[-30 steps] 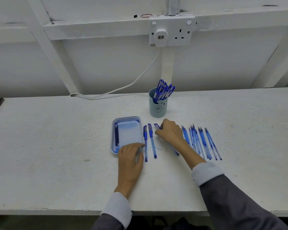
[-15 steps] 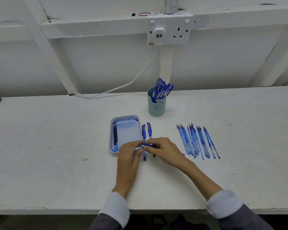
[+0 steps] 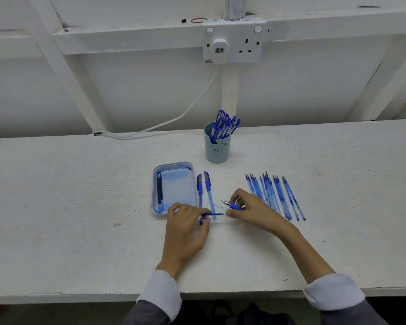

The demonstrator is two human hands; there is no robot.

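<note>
White workbench (image 3: 80, 207) under a wall socket (image 3: 232, 44): the person's left hand (image 3: 188, 227) pinched a blue pen barrel (image 3: 215, 214), its long axis running left to right, just in front of the tray (image 3: 154, 195). Just to its right, the right hand (image 3: 251, 208) pinched the tip section (image 3: 232, 205), whose metal point aimed left and slightly away.

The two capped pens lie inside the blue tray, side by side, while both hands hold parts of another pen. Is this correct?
Not quite. The head view shows the two capped pens side by side on the table, just right of the blue tray, not inside it. The left hand does hold a pen barrel, the right hand its tip piece.
</note>
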